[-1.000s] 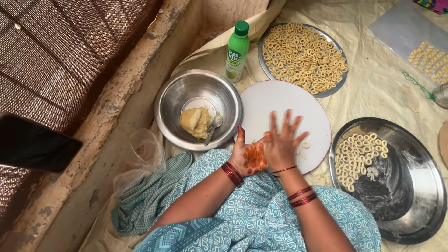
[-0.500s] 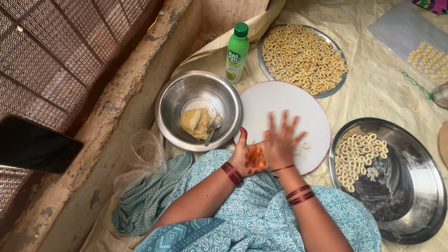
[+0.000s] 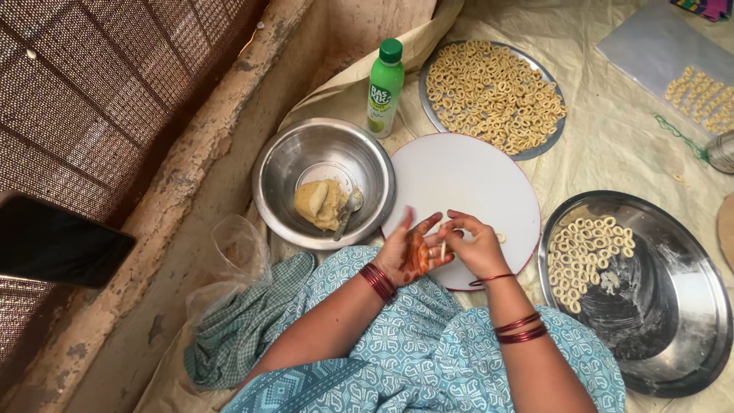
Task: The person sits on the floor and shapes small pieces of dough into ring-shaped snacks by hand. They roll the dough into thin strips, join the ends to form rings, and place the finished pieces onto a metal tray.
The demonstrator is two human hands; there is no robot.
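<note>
Lap: the person sits on the floor in a blue patterned dress, with red bangles on both wrists.
Cloth: a green checked cloth lies at the near left, beside the knee, and a crumpled clear plastic bag sits just beyond it.
Left hand: the left hand is palm up over the near edge of the white round board; its fingers are spread loosely and the palm is stained orange.
Right hand: the right hand is just beside the left one; its fingers are curled narrow and pinch a thin strip of pale dough.
Dough strip: it stands between the two hands, its lower end touching the left palm, over the near part of the board.
Near right tray: a large steel tray holds a group of small dough rings on its left side; the rest has traces of flour.
Steel bowl: left of the board, a steel bowl holds a lump of yellowish dough and a spoon.
Phone: a dark phone lies far left on the ledge.
Bottle: a green bottle stands upright beyond the bowl.
Far tray: a round tray full of rings lies beyond the board.
Far right: a flat sheet carries some more rings.
</note>
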